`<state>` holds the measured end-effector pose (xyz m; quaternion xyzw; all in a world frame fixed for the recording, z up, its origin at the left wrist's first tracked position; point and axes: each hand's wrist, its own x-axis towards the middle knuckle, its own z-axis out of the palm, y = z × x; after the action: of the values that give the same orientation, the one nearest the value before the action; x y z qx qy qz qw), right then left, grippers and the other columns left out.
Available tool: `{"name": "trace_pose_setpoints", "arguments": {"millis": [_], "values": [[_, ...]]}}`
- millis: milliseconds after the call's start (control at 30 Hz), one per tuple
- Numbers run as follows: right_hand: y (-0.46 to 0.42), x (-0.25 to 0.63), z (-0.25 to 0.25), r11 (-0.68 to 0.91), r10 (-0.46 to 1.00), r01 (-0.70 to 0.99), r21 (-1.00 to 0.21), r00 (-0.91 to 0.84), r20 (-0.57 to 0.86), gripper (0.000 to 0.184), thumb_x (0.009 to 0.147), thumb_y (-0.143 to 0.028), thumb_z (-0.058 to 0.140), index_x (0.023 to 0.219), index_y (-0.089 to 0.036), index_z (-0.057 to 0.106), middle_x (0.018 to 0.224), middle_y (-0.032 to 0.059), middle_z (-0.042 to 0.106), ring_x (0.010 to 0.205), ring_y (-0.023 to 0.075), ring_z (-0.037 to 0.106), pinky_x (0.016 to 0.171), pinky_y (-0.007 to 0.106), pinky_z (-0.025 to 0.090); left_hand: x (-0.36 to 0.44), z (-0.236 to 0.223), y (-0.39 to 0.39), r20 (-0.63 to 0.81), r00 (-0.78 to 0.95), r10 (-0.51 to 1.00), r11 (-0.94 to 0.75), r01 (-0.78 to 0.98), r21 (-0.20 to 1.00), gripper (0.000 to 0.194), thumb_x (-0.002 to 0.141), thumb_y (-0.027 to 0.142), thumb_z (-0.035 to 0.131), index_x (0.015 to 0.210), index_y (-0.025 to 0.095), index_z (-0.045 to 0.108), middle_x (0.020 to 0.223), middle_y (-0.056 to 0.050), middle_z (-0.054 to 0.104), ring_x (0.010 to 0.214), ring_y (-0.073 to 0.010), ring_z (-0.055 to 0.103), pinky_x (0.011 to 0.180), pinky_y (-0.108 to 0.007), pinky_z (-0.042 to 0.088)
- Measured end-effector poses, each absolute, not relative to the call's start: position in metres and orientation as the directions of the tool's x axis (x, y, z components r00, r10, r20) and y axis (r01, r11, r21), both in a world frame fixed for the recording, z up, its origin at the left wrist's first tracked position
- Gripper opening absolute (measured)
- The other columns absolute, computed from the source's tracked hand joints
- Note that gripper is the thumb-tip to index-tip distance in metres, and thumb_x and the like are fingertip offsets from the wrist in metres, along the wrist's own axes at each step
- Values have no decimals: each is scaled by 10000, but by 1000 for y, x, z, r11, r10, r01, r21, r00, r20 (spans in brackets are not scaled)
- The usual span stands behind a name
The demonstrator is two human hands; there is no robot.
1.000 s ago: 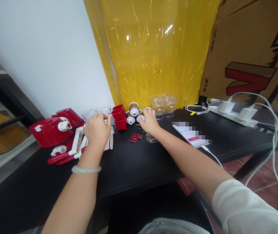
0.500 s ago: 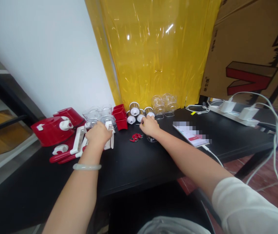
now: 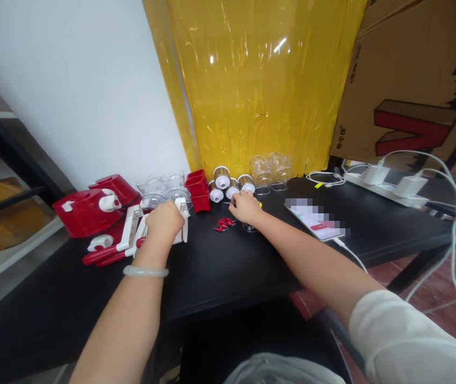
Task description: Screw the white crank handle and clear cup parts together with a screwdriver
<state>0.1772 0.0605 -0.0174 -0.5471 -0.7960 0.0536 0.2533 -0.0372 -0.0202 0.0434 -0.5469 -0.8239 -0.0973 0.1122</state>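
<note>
My left hand is closed on a white plastic part, with its fingertips mostly hidden. White cranks with red handles lie just left of it. My right hand is closed around what looks like a screwdriver: a thin shaft points left from the fingers, and a bit of yellow shows behind the hand. Small red pieces with metal pins lie between the hands. A clear round piece sits partly hidden under my right wrist. Grater drums with white ends are stacked just beyond.
Red housings with white knobs stand at left. Clear plastic cups and red rectangular hoppers stand at the back. More clear parts rest against the yellow curtain. A phone and a power strip with cables lie at right.
My left hand has come down from near the clear cups onto the white parts. My right hand has drawn back from the drums towards me, and yellow now shows beside it.
</note>
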Motion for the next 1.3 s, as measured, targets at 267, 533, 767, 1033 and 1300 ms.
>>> {"name": "trace_pose_setpoints", "arguments": {"millis": [267, 533, 767, 1033, 1300], "values": [[58, 177, -16, 409, 892, 837, -364, -284, 350, 265, 926, -319, 483, 1047, -211, 693, 1198, 138, 638, 1206, 350, 512, 960, 480, 477, -6, 60, -43, 382, -323, 866, 360, 933, -26, 342, 875, 264, 520, 1181, 129, 591, 1019, -251, 721, 944, -408, 704, 789, -479, 528], [55, 176, -13, 432, 884, 827, -359, -308, 352, 290, 940, -323, 473, 1086, -203, 694, 1220, 147, 635, 1209, 343, 517, 989, 477, 462, 31, 45, -51, 592, 28, 806, -67, 997, 43, 356, 1003, 373, 387, 1259, 172, 529, 1151, -177, 690, 911, -345, 714, 743, -390, 513], [51, 175, -12, 451, 876, 820, -352, -330, 352, 299, 943, -331, 477, 1097, -203, 699, 1196, 139, 637, 1177, 336, 533, 971, 459, 467, 26, 26, -38, 634, 34, 773, -375, 831, 412, 377, 996, 382, 467, 1304, 167, 497, 1092, -133, 716, 767, -244, 706, 758, -340, 502], [43, 172, -10, 585, 804, 757, -292, -494, 330, 316, 938, -339, 510, 1114, -236, 751, 1188, 124, 649, 1177, 320, 527, 966, 446, 463, 21, 15, -26, 614, -55, 788, -454, 621, 639, 324, 951, 402, 564, 1197, 194, 536, 981, -59, 725, 580, -154, 631, 688, -296, 495], [46, 172, -14, 724, 689, 652, -226, -660, 299, 303, 904, -258, 559, 1079, -279, 806, 1147, 78, 712, 1138, 302, 558, 972, 440, 437, 20, 14, -26, 643, -25, 765, -453, 690, 565, 340, 950, 399, 563, 1215, 188, 539, 1143, -121, 714, 872, -225, 703, 769, -307, 512]]}}
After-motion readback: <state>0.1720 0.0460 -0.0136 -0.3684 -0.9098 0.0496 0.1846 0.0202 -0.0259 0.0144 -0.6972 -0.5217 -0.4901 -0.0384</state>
